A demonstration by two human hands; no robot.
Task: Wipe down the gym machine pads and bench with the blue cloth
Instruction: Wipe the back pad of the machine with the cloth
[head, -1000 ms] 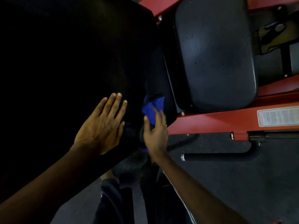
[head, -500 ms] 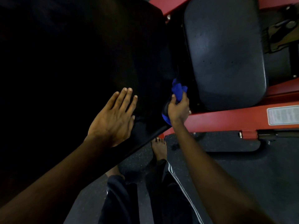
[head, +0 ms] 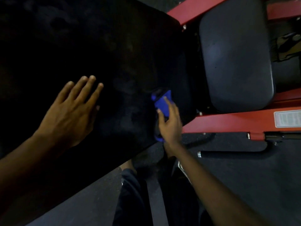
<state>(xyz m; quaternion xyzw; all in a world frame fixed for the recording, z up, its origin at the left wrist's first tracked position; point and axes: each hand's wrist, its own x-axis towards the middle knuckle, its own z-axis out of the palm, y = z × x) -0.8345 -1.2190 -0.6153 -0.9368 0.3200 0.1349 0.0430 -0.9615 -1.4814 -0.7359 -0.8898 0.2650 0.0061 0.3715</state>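
Note:
A large black pad (head: 101,46) fills the left and middle of the view, tilted toward me. My left hand (head: 71,111) rests flat on it with straight fingers. My right hand (head: 170,123) holds the blue cloth (head: 162,103) against the pad's lower right corner, with fingers and thumb curled around the bunched fabric. A second, grey-black seat pad (head: 234,54) lies to the right on the red machine frame (head: 228,119).
Dark rubber floor (head: 244,176) spreads below the frame. A black handle bar (head: 228,152) with a metal end lies low by the frame. A white label (head: 288,118) is stuck on the red beam. My legs and feet (head: 146,193) stand beneath the pad's edge.
My right hand has moved the cloth back from the gap beside the seat pad onto the big pad's corner. My left hand stays flat on the pad.

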